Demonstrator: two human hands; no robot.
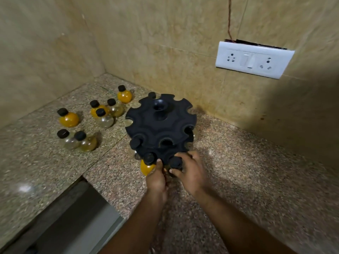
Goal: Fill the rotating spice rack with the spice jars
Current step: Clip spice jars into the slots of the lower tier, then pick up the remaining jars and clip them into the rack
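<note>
A black two-tier rotating spice rack [157, 125] stands on the granite counter [238, 171] near the wall corner. Several round black-capped jars stand loose to its left, such as a yellow-filled jar [68, 119] and a clear jar [88, 143]. A yellow jar [146, 167] hangs in a lower-tier slot at the rack's near edge; my left hand [156, 177] touches its right side with the fingertips. My right hand [190, 171] is closed around a dark-capped jar [175, 163] in the neighbouring lower slot. Another capped jar [135, 143] sits in the upper tier's near-left slot.
Tiled walls meet in a corner behind the rack. A white socket and switch plate [254, 59] is on the right wall, with a brown cord [229, 19] hanging above it. The counter steps down to a grey recess [73, 222] at the lower left.
</note>
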